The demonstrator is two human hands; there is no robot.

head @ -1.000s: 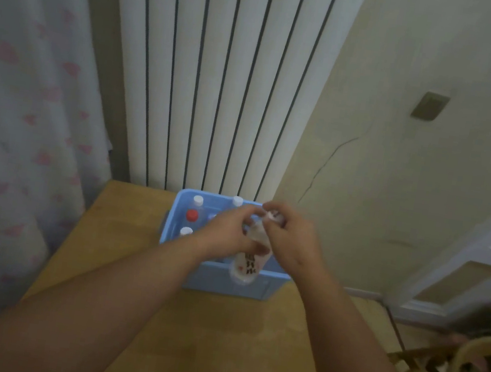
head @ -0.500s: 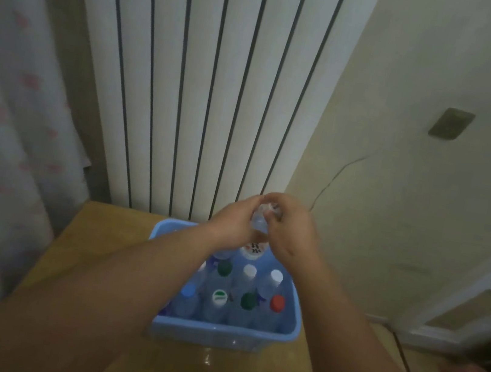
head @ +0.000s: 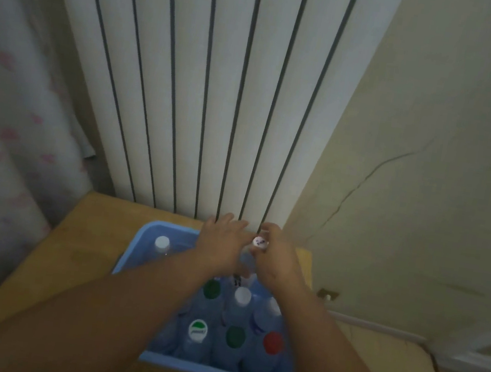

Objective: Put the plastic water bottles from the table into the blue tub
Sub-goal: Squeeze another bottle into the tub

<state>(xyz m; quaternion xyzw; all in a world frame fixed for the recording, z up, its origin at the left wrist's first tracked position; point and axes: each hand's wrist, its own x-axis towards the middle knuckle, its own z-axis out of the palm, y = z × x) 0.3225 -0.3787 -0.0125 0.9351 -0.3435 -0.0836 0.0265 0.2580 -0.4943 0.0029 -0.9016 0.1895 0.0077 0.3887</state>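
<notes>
The blue tub [head: 140,235] stands on the wooden table [head: 66,270] and holds several upright plastic water bottles: caps in dark green [head: 235,337], red [head: 273,343], green-and-white [head: 198,329] and white [head: 162,242]. Over the tub's far right part, my right hand [head: 274,263] grips the neck of a clear bottle with a white printed cap [head: 260,242], held upright among the others. My left hand [head: 221,244] lies against that bottle's left side with its fingers stretched straight toward the radiator. Both hands hide the bottle's body.
A tall white radiator [head: 208,84] rises right behind the table. A flowered curtain [head: 0,133] hangs on the left, and a cracked beige wall [head: 414,179] is on the right. The table's right edge [head: 433,367] drops off beside the tub.
The bottle has gone down into the far right of the tub. My left hand's fingers have straightened off it, while my right hand keeps hold of the neck.
</notes>
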